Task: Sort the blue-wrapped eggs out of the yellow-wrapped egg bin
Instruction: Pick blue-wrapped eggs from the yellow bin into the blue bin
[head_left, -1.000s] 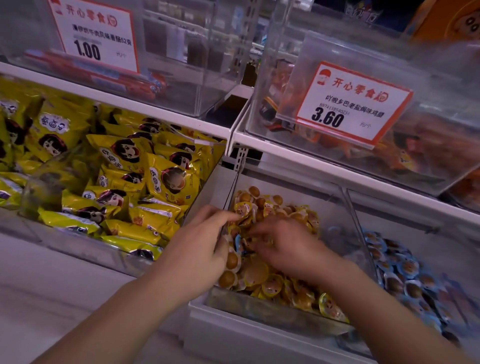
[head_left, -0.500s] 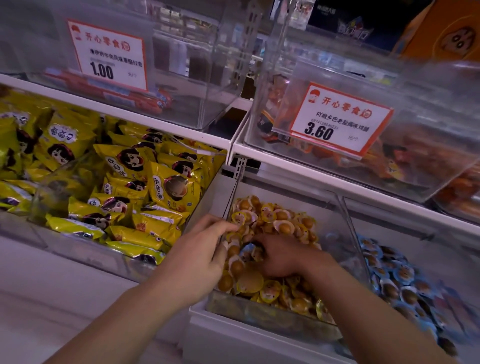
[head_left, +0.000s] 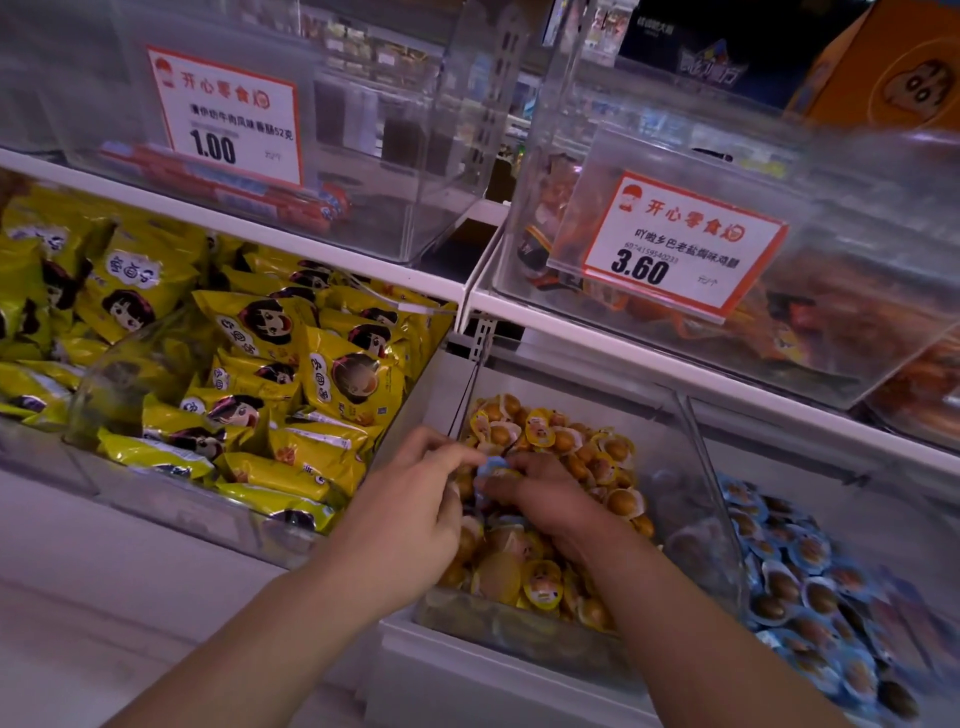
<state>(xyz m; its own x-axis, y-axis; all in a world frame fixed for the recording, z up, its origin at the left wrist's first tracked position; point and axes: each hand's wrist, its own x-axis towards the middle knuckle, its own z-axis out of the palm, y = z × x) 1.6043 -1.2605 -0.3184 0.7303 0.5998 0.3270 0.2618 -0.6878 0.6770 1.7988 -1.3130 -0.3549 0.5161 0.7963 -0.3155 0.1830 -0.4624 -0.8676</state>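
We saw both hands over the yellow-wrapped egg bin (head_left: 691, 499). Half a second earlier the right hand (head_left: 545, 499) was dug into the pile; now it had lifted, fingers pinching a blue-wrapped egg (head_left: 492, 467) just above the yellow eggs. Left hand (head_left: 410, 519) had closed in, fingers curled, touching the same egg. Camera view shifted slightly. Blue egg bin (head_left: 810, 587) sat just right.

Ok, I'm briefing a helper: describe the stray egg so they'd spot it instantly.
Find the clear bin of yellow-wrapped eggs, below the 3.60 price tag. Both hands meet above its left side; between their fingertips sits a blue-wrapped egg, the only blue wrapper showing there.
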